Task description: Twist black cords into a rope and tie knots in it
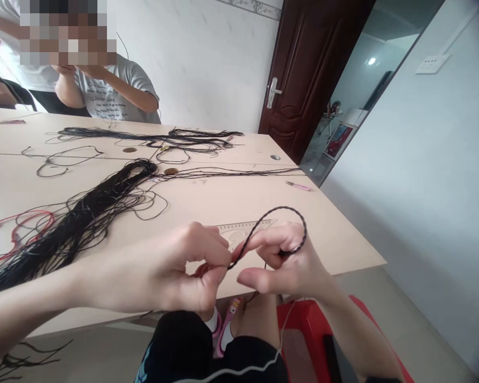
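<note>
Between the thumb and fingers of my left hand [199, 266] a black braided cord [245, 244] is pinched. The cord rises in a loop and comes down over the back of my right hand [291, 260]. My right hand's lower fingers curl in on the cord, while its index finger points toward my left hand and its thumb stands apart. Part of the cord hangs below the hands toward my lap. Just behind the hands, a clear ruler with a scale [239, 230] lies on the table, partly covered by them.
A thick bundle of black cords [99, 205] spreads across the table [207, 199] on the left, with a red cord [32, 221] beside it. Pink-handled snips [299, 186] lie near the right edge. More black cords [143, 137] lie farther back. A person [115, 90] sits opposite. A red stool [303, 319] stands below.
</note>
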The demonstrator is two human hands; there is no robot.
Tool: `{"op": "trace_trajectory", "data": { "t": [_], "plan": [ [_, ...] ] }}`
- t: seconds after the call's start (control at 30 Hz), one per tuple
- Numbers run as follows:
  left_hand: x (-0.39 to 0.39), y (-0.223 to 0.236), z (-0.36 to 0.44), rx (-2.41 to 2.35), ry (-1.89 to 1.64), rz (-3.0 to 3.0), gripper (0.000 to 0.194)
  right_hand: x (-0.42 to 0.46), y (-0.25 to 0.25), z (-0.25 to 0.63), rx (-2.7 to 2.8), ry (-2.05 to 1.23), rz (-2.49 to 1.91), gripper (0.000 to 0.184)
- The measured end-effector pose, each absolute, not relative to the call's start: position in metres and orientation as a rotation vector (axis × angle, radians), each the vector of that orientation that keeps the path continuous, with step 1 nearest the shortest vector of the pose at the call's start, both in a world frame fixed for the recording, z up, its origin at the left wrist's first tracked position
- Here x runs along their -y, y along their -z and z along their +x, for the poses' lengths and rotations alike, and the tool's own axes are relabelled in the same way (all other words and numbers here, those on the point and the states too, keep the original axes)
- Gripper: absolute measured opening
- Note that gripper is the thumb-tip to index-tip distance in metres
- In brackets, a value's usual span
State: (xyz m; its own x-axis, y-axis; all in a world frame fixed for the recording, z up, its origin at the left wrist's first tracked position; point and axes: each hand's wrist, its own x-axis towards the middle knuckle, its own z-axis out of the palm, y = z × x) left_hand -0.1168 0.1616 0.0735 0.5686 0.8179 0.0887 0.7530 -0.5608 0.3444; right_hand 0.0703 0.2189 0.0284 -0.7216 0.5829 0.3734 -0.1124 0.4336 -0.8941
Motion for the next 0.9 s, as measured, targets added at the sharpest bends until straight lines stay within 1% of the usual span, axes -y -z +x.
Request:
{"op": "trace_trajectory", "data": {
  "t": [0.1, 0.37, 0.47, 0.7, 0.77, 0.9],
  "plan": [
    [-0.162, -0.075, -0.115, -1.153, -0.322, 2.402, 0.020, -0.217, -0.027, 0.068, 1.971, -1.391, -0.463, 0.012],
    [-0.164, -0.076, -0.114, -1.134, -0.370, 2.451, 0.022, -0.210, -0.028, 0.063, 1.893, -1.395, -0.539, 0.005],
    [-0.164, -0.076, -0.113, -1.145, -0.358, 2.499, 0.020, -0.209, -0.025, 0.060, 1.905, -1.272, -0.524, 0.004],
    [-0.163, -0.076, -0.116, -1.155, -0.388, 2.527, 0.023, -0.206, -0.024, 0.055, 1.942, -0.798, -0.510, 0.007],
    [-0.162, -0.076, -0.117, -1.213, -0.445, 2.491, 0.024, -0.206, -0.024, 0.054, 1.911, -0.732, -0.506, 0.008],
    [-0.159, -0.071, -0.117, -1.431, -0.649, 2.281, 0.020, -0.210, -0.020, 0.050, 1.822, -0.616, -0.453, 0.006]
  ]
}}
